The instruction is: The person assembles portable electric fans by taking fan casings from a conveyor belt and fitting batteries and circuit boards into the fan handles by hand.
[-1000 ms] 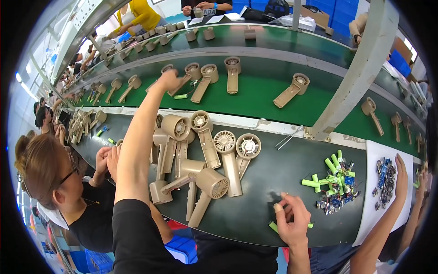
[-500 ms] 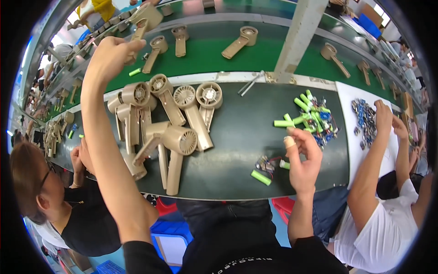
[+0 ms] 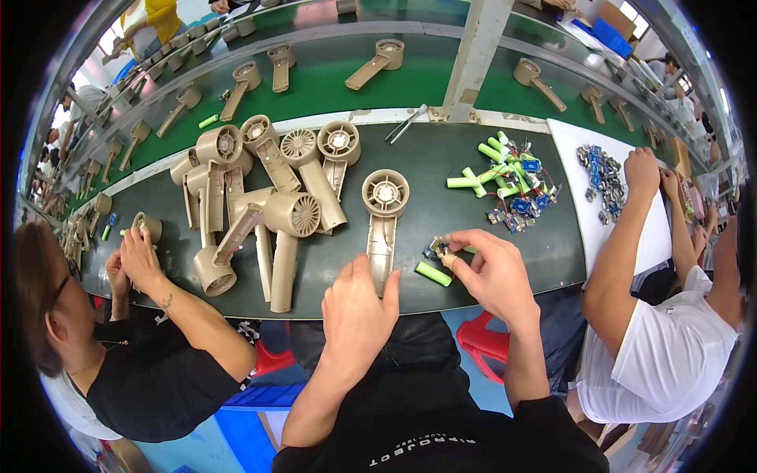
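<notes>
A beige handheld fan housing lies on the dark bench in front of me, its handle cavity facing up and fan wheel at the far end. My left hand grips the lower end of that handle. To its right, my right hand pinches a small circuit board between thumb and index finger; the thumb wears a pale finger cot. A green battery cell lies just below the board, and part of another shows behind my fingers. More beige fan housings are heaped to my left.
Green cells and wired blue boards form a pile on the right. Tweezers lie at the bench's far edge, near a metal post. Beyond, a green conveyor carries more housings. Co-workers sit close on both sides.
My left hand has come back from the conveyor to the bench front, where a fan housing now lies in its grip. My right hand has moved down and left onto the circuit board.
</notes>
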Action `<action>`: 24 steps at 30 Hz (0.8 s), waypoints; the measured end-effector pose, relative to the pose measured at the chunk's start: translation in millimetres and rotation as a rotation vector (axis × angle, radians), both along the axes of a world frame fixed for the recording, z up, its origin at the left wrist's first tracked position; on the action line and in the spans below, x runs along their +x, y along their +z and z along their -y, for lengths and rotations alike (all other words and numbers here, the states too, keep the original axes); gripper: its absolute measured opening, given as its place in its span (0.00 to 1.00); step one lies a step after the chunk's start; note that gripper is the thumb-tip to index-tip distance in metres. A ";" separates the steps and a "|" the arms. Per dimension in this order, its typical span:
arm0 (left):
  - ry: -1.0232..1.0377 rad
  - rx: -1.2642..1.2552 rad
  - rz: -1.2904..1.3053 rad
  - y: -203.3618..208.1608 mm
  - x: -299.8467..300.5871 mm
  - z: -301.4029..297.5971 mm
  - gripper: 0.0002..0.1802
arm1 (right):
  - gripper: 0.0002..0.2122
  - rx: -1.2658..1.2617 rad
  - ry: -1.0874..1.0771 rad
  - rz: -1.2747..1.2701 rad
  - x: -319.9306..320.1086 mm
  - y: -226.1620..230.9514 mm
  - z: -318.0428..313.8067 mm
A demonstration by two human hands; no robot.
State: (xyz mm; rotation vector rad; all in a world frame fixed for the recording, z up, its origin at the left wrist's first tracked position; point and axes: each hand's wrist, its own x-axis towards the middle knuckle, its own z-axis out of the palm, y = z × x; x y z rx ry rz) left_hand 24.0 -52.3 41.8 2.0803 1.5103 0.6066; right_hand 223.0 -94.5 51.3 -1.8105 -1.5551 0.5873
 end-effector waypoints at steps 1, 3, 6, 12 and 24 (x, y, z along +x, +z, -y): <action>-0.005 0.002 0.005 0.1 -0.5 0.8 0.20 | 0.11 -0.053 -0.050 -0.077 2.1 -0.5 0.6; -0.017 0.047 -0.007 2.2 -2.6 1.3 0.24 | 0.10 -0.040 -0.087 -0.158 14.8 -9.6 2.4; 0.064 0.140 0.018 12.5 -5.8 0.8 0.18 | 0.08 0.017 -0.186 -0.440 22.5 -3.9 3.1; -0.195 0.439 0.350 20.7 10.2 -7.7 0.19 | 0.05 0.225 -0.323 -0.951 19.0 17.0 7.6; -0.250 0.045 0.977 19.0 -17.0 -14.5 0.15 | 0.09 0.186 0.069 -0.793 -28.0 42.3 -7.7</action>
